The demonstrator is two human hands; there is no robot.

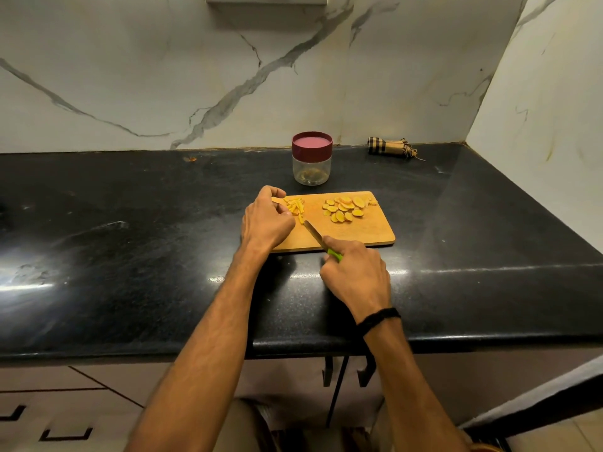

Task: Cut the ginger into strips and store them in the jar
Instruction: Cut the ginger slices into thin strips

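I see white grey-veined marble walls (130,76) across the upper frame, glossy black countertop (130,207) mid-frame, beige drawers (49,402) lower left.

A home kitchen, at the corner of my worktop.

I stand at a polished black stone countertop (130,223) that ends in a corner at 2 o'clock. White, grey-veined marble wall panels (163,76) rise behind it from 10 to 2 o'clock. Straight ahead lies a wooden cutting board (365,230) with sliced ginger (342,208) on it, and I grip a green-handled knife (315,233) over it. At 12 o'clock beyond the board stands a clear jar (312,159) with a maroon lid. At 1 o'clock a folded checked cloth (388,146) lies against the wall. Under the counter edge at 7 o'clock are cabinet drawers (49,402) with dark handles, and at 4 o'clock there are floor tiles (571,435).
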